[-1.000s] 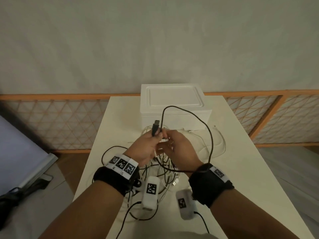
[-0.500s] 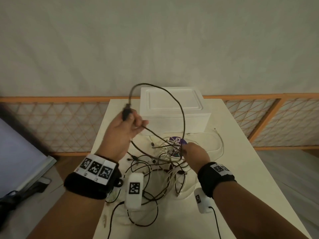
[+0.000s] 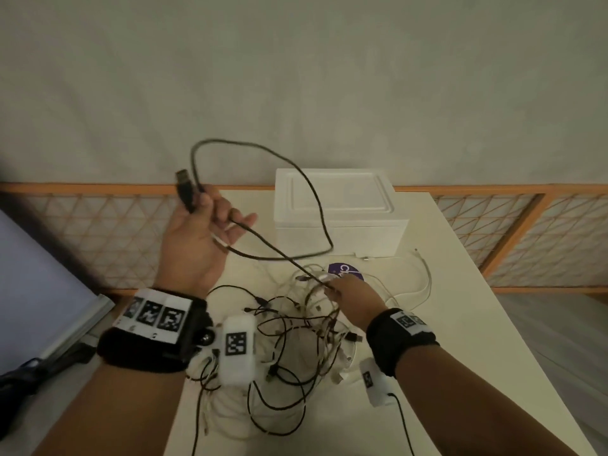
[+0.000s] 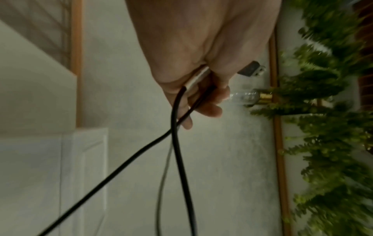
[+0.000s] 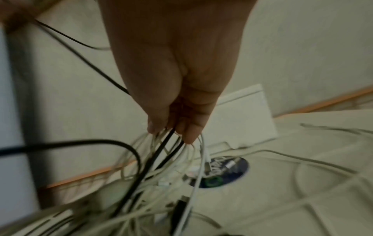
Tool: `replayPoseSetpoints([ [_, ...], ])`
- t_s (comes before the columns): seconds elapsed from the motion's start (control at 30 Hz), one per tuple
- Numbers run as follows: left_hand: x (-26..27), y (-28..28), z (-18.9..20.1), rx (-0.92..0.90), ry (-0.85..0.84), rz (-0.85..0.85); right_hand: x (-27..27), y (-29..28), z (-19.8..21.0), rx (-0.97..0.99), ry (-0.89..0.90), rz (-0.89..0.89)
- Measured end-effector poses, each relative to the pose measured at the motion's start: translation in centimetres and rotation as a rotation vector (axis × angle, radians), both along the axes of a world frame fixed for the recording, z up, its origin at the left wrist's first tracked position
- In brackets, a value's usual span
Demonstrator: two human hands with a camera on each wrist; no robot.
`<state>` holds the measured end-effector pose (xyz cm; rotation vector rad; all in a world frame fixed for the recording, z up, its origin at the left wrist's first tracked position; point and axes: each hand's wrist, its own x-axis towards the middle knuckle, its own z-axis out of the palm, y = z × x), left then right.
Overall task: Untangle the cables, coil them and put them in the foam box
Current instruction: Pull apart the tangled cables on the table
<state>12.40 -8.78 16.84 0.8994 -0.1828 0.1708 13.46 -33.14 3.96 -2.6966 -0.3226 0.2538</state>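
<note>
Untangling step: left hand (image 3: 194,245) grips thick black USB cable (image 3: 316,205) raised; right hand (image 3: 353,296) pinches tangled cable pile (image 3: 296,337) before closed white foam box (image 3: 339,209). Next: draw cable free.

Cream counter (image 3: 460,324) stands against a plain wall (image 3: 296,77). Orange-framed lattice screen (image 3: 82,232) runs behind it. Purple round sticker (image 5: 226,172) lies on counter. Green plants (image 4: 333,127) and a clear bulb (image 4: 244,97) show in left wrist view.

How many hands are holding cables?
2. The left hand is raised, gripping the black cable near its plug. The right hand is down on the table, pinching strands of the tangled pile.
</note>
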Motion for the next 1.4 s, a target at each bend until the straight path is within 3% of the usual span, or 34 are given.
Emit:
replayPoseSetpoints([
  [0.17, 0.7, 3.9, -2.3, -0.046, 0.054, 0.32, 1.0, -1.8, 0.2, -0.136, -0.038, 0.019],
  [0.2, 0.8, 3.7, -3.2, 0.047, 0.082, 0.423, 1.2, -1.6, 0.8, -0.139, -0.056, 0.031],
  [0.27, 0.7, 2.5, -5.1, 0.494, 0.108, 0.559, 1.6, -1.1, 2.1, -0.111, -0.081, 0.074],
  [0.37, 0.5, -0.5, -8.1, 1.121, 0.044, 0.381, 1.8, 0.3, 4.3, -0.06, -0.141, 0.143],
  [0.47, 0.1, -4.4, -9.8, 1.287, -0.059, 0.123, 1.8, 1.5, 5.8, -0.039, -0.189, 0.117],
  [0.6, 0.4, -7.0, -9.9, 1.042, 0.081, -0.003, 1.1, 2.1, 6.1, -0.075, -0.269, 0.107],
  [0.77, 1.0, -6.6, -8.9, 0.856, 0.167, -0.111, 0.2, 1.7, 5.3, 0.232, -0.331, 0.004],
  [0.87, 1.2, -6.2, -8.9, 0.832, 0.202, -0.195, -0.5, 2.2, 4.9, 0.478, -0.362, -0.111],
  [0.93, 1.3, -6.1, -9.0, 0.923, 0.166, -0.153, -0.8, 2.5, 4.4, 0.599, -0.288, -0.177],
  [1.0, 1.4, -6.0, -9.1, 1.001, 0.139, -0.07, -1.2, 2.9, 3.6, 0.66, -0.211, -0.116],
  [1.03, 1.3, -6.0, -8.9, 0.987, 0.154, -0.033, -1.2, 3.0, 2.9, 0.631, -0.201, -0.043],
  [1.1, 1.1, -5.5, -8.1, 0.866, 0.198, 0.05, -0.9, 2.2, 1.0, 0.35, -0.217, 0.04],
  [1.13, 1.0, -5.1, -7.4, 0.77, 0.22, 0.1, -0.8, 1.1, 0.1, 0.176, -0.159, 0.003],
  [1.23, 1.0, -3.4, -4.8, 0.519, 0.216, 0.186, -0.6, -2.2, -1.8, -0.057, 0.071, -0.146],
  [1.27, 1.0, -3.0, -4.2, 0.498, 0.214, 0.185, -0.4, -2.5, -1.6, -0.124, 0.07, -0.152],
  [1.33, 1.1, -2.7, -4.2, 0.52, 0.232, 0.155, 0.0, -1.5, -0.1, -0.069, -0.157, -0.139],
  [1.4, 0.9, -3.4, -4.7, 0.512, 0.241, 0.111, 0.0, 1.3, 1.7, 0.186, -0.44, -0.034],
])
